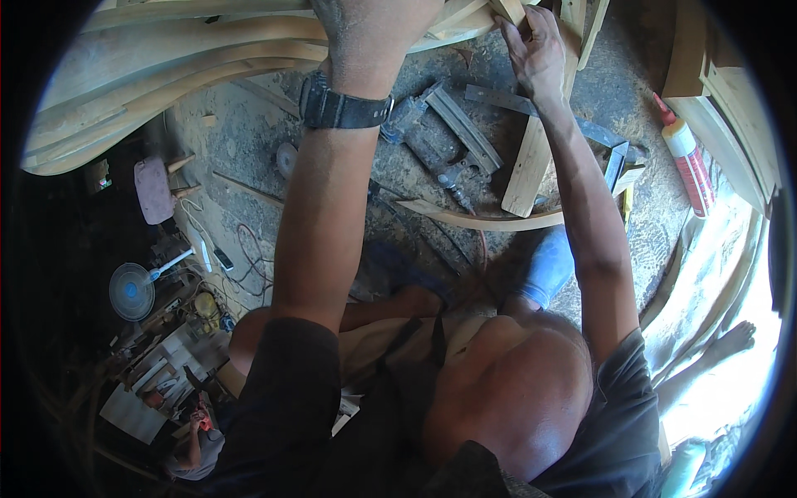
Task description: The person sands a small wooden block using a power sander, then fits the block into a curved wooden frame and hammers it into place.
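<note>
My right hand (535,54) is closed, thumb and fingers pinching a pale wooden piece (508,10) at the top edge. My left hand (374,37), with a dark strap on its wrist, reaches over the curved wooden strips (224,58). Its fingers run out of the picture, so their hold is hidden. Between my forearms a grey nail gun (448,145) lies on the dusty floor. A metal square (502,98) and a short wooden board (527,170) lie beside my right forearm. Nearer me is a thin curved wood strip (490,222).
A white-and-red glue bottle (689,162) with a red nozzle lies right of my right arm, near stacked boards (735,137). Leftward are a pinkish stool (154,191), a fan (131,290) and loose cords (253,257). Another person (199,448) shows at the lower left.
</note>
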A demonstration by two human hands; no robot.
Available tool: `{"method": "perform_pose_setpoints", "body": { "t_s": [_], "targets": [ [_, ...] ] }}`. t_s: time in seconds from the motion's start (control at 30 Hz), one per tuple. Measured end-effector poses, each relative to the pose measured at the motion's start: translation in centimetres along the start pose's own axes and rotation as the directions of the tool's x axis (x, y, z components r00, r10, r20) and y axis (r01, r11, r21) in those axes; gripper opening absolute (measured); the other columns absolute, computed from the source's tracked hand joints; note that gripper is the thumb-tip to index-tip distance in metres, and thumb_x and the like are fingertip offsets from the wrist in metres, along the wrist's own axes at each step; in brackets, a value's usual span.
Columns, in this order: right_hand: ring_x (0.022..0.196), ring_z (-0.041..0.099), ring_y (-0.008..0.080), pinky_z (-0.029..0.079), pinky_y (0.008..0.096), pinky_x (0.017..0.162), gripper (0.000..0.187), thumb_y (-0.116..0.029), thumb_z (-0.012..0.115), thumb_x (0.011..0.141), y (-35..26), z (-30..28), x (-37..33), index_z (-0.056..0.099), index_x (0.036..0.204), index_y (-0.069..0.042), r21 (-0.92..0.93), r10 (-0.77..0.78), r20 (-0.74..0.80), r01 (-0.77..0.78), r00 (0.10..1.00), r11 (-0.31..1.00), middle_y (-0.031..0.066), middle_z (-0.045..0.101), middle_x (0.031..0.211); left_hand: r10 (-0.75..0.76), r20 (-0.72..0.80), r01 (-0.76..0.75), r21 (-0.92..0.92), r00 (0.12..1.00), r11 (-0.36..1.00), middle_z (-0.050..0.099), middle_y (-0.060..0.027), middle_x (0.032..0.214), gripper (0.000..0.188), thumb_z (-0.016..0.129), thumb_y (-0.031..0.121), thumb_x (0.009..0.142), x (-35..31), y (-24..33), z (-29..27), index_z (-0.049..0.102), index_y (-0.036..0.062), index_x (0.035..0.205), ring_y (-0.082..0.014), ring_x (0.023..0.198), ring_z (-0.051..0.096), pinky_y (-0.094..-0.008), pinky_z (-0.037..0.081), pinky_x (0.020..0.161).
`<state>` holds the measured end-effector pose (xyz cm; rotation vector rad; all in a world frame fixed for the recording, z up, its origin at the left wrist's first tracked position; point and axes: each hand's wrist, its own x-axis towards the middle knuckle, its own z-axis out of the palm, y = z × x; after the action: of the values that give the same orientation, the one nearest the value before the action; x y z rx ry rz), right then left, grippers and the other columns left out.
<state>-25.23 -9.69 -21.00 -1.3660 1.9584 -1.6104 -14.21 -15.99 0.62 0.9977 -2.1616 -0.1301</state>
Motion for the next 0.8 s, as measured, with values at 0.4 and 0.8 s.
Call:
{"method": "perform_pose_setpoints", "body": {
  "t_s": [0.4, 0.8],
  "targets": [
    [0.091, 0.065, 0.0326, 0.053, 0.04, 0.081, 0.034, -0.009, 0.069, 0.087, 2.8, -1.2, 0.2, 0.064, 0.119, 0.001, -0.065, -0.168, -0.056, 0.164, 0.984, 0.984, 0.0185, 0.064, 0.106, 0.026, -0.022, -0.026, 0.002, 0.999, 1.0, 0.073, -0.0225, 0.099, 0.039, 0.076, 0.032, 0.087, -0.3, -0.6, 0.1, 0.067, 0.0014, 0.109, -0.0409, 0.096, 0.07, -0.0475, 0.053, 0.083],
    [0.092, 0.064, 0.034, 0.051, 0.0403, 0.085, 0.034, -0.002, 0.062, 0.082, 1.7, -2.6, 0.8, 0.064, 0.116, 0.002, -0.014, -0.081, 0.003, 0.081, 0.997, 0.997, 0.0185, 0.062, 0.102, 0.029, -0.054, -0.027, 0.035, 0.998, 0.999, 0.072, -0.0228, 0.103, 0.042, 0.077, 0.033, 0.086, -0.6, -1.1, 0.3, 0.067, 0.0005, 0.111, -0.0396, 0.1, 0.069, -0.0458, 0.052, 0.086]
  ]
}}
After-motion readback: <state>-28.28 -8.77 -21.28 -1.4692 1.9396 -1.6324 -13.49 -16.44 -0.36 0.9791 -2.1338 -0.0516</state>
